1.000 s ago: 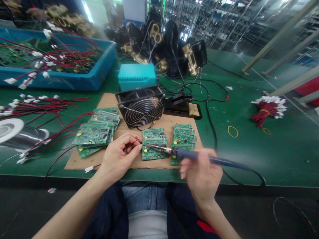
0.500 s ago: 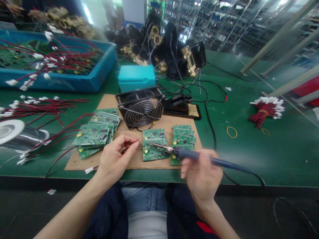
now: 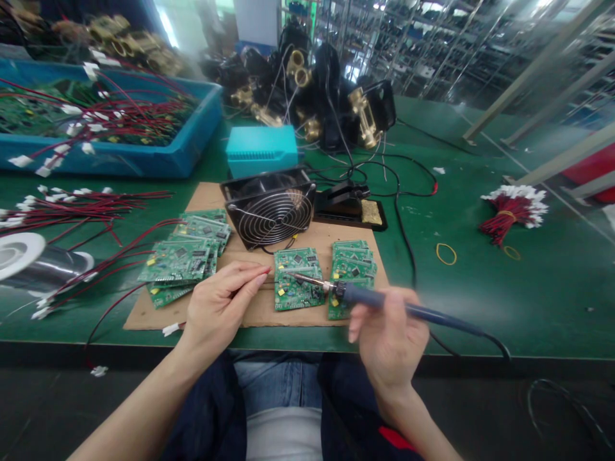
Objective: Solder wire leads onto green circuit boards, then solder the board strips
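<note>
Fingers of the left hand (image 3: 216, 298) pinch a red wire (image 3: 268, 271) just beside the board (image 3: 298, 298); those of the right hand (image 3: 391, 326) are wrapped round the iron (image 3: 358, 296), its tip over the board. Whether tip and board touch cannot be told. The board lies on cardboard (image 3: 254, 315), between the left stack (image 3: 180, 255) and the right stack (image 3: 354, 257).

The bare fingertips are near the tip, so a small slip of either hand could mean a burn. Nothing is seen clamping the board; a push from the iron might slide it, and a stray tip could scorch a neighbouring part. The iron's cord (image 3: 494, 339) loops near the bench edge and might catch and jerk the hand. One connector (image 3: 99, 371) hangs over that edge; a tug there could drag a board off the left stack.

Behind the board stand a fan (image 3: 271, 218), a teal box (image 3: 262, 144) and a sponge (image 3: 371, 212). The green bench (image 3: 480, 288) also bears a spool (image 3: 57, 266), a bin (image 3: 189, 150) of boards and leads, and a banded bundle (image 3: 507, 221). Brass fittings (image 3: 364, 118) lie farther back; beyond, shelves (image 3: 398, 41) blur away.
</note>
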`<state>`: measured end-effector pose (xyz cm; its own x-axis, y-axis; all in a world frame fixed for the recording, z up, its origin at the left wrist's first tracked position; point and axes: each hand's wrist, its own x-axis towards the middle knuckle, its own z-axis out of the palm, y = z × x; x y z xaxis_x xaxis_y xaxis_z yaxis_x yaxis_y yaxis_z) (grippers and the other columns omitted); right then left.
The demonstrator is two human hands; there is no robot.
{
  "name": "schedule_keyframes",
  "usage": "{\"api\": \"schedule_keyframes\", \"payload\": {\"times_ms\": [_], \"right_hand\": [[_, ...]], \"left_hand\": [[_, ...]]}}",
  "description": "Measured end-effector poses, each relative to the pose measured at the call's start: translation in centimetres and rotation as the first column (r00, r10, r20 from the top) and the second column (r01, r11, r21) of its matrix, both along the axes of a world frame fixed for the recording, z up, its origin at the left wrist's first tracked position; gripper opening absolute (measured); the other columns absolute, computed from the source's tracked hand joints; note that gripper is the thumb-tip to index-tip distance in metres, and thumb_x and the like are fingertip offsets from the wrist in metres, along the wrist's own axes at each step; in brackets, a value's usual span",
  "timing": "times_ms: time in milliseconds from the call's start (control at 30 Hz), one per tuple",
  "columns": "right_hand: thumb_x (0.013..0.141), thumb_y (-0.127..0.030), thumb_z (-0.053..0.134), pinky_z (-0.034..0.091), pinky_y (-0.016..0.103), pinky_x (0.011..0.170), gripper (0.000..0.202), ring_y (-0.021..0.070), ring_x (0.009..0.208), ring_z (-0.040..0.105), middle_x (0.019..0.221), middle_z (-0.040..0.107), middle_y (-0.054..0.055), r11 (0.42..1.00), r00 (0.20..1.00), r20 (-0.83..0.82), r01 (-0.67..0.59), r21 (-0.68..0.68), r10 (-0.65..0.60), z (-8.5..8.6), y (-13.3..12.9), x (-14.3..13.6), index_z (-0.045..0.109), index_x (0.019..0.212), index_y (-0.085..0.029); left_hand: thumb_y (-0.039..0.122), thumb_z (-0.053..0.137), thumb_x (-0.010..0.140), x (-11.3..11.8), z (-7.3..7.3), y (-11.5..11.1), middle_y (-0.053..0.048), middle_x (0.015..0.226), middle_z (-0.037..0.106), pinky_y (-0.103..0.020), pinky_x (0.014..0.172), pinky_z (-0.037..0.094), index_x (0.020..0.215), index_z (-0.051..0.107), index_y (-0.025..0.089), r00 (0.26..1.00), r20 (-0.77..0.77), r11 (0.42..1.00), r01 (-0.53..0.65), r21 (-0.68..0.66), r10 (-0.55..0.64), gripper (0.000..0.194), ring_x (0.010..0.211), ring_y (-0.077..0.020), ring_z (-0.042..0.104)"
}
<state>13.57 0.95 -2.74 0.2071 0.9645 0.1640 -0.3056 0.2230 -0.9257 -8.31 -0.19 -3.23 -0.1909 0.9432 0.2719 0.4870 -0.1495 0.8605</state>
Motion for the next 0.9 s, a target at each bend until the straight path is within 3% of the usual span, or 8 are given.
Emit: {"api": "schedule_keyframes", "payload": {"times_ms": [133,267,533,900], "right_hand": [[0.095,-0.041,0.063,0.046,0.016,0.029,0.023,0.0109,0.034,0.057,0.056,0.068,-0.005,1.000,1.000,-0.001,0.006,-0.012,-0.006,0.00,-0.01,0.02,0.055,0.088,-0.020],[0.095,-0.040,0.063,0.047,0.016,0.029,0.022,0.0109,0.035,0.058,0.057,0.069,-0.004,1.000,1.000,-0.003,0.001,-0.007,-0.001,-0.07,0.01,-0.02,0.056,0.088,-0.020],[0.095,-0.040,0.063,0.047,0.016,0.029,0.023,0.0107,0.034,0.058,0.056,0.069,-0.005,1.000,1.000,0.013,0.006,0.008,-0.006,-0.22,0.07,-0.02,0.056,0.087,-0.020],[0.094,-0.042,0.062,0.043,0.016,0.026,0.026,0.0105,0.030,0.055,0.051,0.066,-0.005,1.000,0.998,0.063,0.023,-0.012,-0.022,-0.17,0.03,-0.11,0.055,0.083,-0.020]], "left_hand": [[0.027,0.070,0.083,0.38,0.09,-0.14,0.001,0.085,0.077,-0.023,0.075,0.056,0.081,0.078,0.026,0.996,0.050,0.998,-0.070,0.003,0.070,0.008,0.081,-0.0137,0.071],[0.027,0.070,0.082,0.47,0.06,0.00,0.001,0.079,0.072,-0.020,0.061,0.051,0.074,0.074,0.023,0.998,0.036,0.999,-0.048,0.010,0.047,0.010,0.074,-0.0120,0.066],[0.027,0.064,0.085,0.38,-0.05,0.52,-0.003,0.093,0.068,-0.019,0.061,0.049,0.072,0.067,0.021,0.997,0.000,0.997,0.076,-0.023,-0.076,0.015,0.085,-0.0134,0.065],[0.028,0.064,0.081,0.50,0.21,0.56,-0.006,0.090,0.071,-0.022,0.060,0.051,0.068,0.067,0.019,0.992,0.089,0.991,0.094,-0.094,-0.085,0.016,0.083,-0.0166,0.068]]}}
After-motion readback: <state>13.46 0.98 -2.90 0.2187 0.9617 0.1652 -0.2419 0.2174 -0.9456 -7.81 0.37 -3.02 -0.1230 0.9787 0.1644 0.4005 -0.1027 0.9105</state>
